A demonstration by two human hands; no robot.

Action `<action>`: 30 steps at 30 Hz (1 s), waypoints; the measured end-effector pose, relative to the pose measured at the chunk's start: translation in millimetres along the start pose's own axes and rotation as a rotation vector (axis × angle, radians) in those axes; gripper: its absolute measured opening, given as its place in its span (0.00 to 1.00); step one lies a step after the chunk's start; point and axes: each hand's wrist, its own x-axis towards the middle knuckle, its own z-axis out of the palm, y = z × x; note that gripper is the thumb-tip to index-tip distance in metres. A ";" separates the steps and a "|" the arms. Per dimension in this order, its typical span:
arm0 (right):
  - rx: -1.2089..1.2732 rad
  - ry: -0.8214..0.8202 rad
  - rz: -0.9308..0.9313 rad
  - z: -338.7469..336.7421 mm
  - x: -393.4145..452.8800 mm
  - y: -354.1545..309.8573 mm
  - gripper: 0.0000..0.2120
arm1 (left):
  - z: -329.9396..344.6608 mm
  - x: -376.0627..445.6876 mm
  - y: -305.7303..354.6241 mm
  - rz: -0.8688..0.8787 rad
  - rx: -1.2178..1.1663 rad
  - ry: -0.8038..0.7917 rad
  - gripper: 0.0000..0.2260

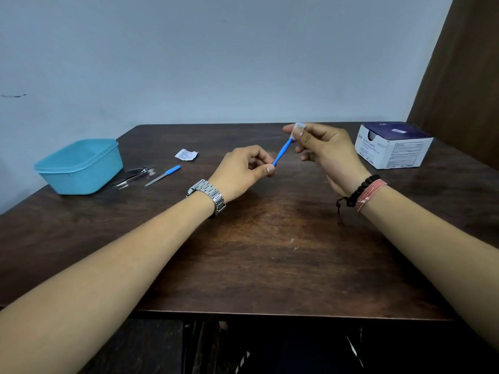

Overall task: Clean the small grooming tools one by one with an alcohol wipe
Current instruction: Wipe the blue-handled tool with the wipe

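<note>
A blue-handled tool (282,151) was being wiped, held above the tabletop (270,252) between both hands. Its lower end was pinched by the left hand (243,172), while the upper end was wrapped in the alcohol wipe (298,128), pinched around it by the right hand (321,147). Judged from this, one tool's cleaning was under way; a pull of the wipe along the shaft seemed called for next. Left of the left hand lay a nail file (163,175), a nail clipper and tweezers (136,175), a torn wipe sachet (186,154) and a blue container (81,166). Right of the right hand stood a swab box (393,147); a "BD" mark was legible on it, and the smaller print could not be read.
</note>
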 end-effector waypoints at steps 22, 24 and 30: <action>-0.014 -0.012 0.010 -1.2 0.2 2.2 0.05 | 0.3 0.1 -1.2 0.002 0.000 -0.003 0.01; -0.058 -0.053 0.013 0.4 -1.0 2.7 0.06 | 0.0 -0.3 -0.3 0.006 -0.018 -0.002 0.01; -0.046 -0.017 0.010 -0.7 0.9 3.3 0.06 | -0.4 0.8 -0.7 -0.008 -0.006 -0.026 0.01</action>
